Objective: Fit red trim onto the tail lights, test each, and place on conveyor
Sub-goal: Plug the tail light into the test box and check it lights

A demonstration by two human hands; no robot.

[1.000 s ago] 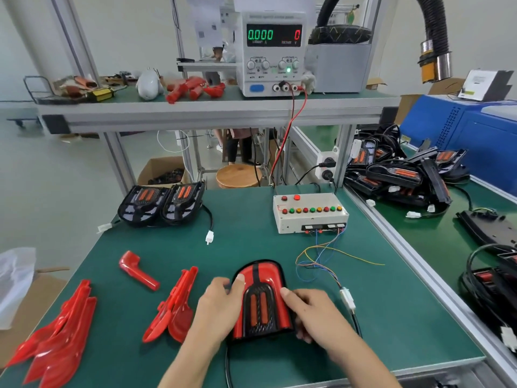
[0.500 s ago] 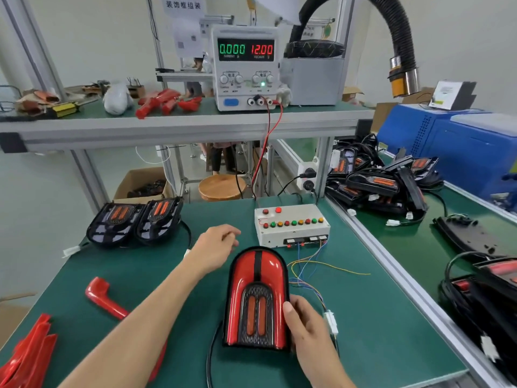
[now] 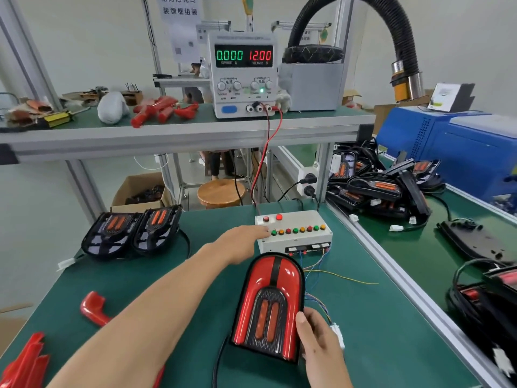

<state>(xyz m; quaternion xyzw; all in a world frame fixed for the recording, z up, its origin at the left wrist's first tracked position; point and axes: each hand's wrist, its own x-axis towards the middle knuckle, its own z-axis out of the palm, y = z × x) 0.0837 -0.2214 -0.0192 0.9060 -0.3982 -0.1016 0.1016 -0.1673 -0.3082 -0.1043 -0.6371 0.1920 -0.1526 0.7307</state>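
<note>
A tail light with red trim fitted [image 3: 270, 306] stands tilted on the green bench. My right hand [image 3: 316, 341] grips its lower right edge, thumb on the trim, with a white connector [image 3: 337, 333] beside the fingers. My left hand [image 3: 243, 240] reaches forward, its fingertips touching the left end of the button row on the white test box [image 3: 296, 233]. Two untrimmed black tail lights [image 3: 131, 231] lie at the bench's back left. Loose red trim pieces [image 3: 93, 308] lie on the left; more red trims [image 3: 25, 365] sit at the bottom left corner.
A power supply [image 3: 242, 74] on the shelf reads 0.000 and 12.00. Red and black leads [image 3: 265, 152] run down to the test box. A conveyor [image 3: 419, 247] at right carries a heap of black tail lights [image 3: 377, 189]. Coloured wires [image 3: 330, 273] trail from the box.
My left hand left the tail light and stretched forward to the test box buttons. The tail light now stands tilted up, held only by my right hand. The camera view shifted.
</note>
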